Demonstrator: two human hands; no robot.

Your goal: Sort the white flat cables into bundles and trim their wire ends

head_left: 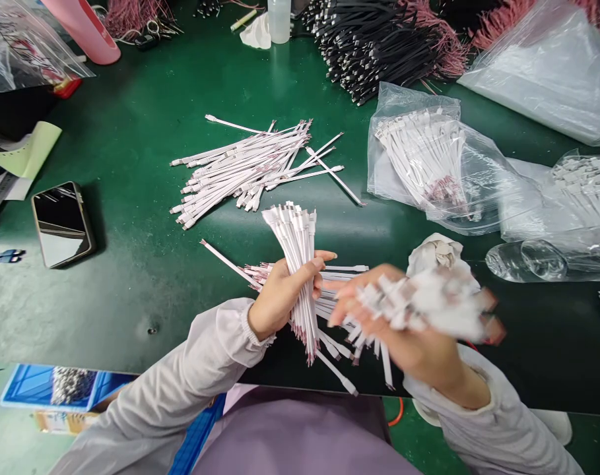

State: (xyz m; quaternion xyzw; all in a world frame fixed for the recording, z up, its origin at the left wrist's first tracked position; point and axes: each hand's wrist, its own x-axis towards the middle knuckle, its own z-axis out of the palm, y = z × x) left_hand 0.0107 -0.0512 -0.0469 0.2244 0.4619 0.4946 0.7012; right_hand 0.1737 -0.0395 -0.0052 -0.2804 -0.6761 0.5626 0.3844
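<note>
My left hand (284, 290) is closed around the middle of a bundle of short white cables (302, 264). Their white connectors fan out at the top, and reddish wire ends point down. My right hand (413, 343), smeared by motion, carries a blurred white bunch (418, 303) that looks like more of these cables; its fingers point toward the left hand. Beneath and between both hands lie loose white cables (336, 303), partly hidden. Farther back on the green table (131, 290) is a spread pile of white cables (250, 168).
Bagged white cables (418, 155) lie at right, near a crumpled white cloth (435, 251) and a clear plastic bottle (542, 257). Black cables (379, 46) are heaped at the back. A phone (62, 224) lies at left. Blue bins (27, 389) stand below the table's edge.
</note>
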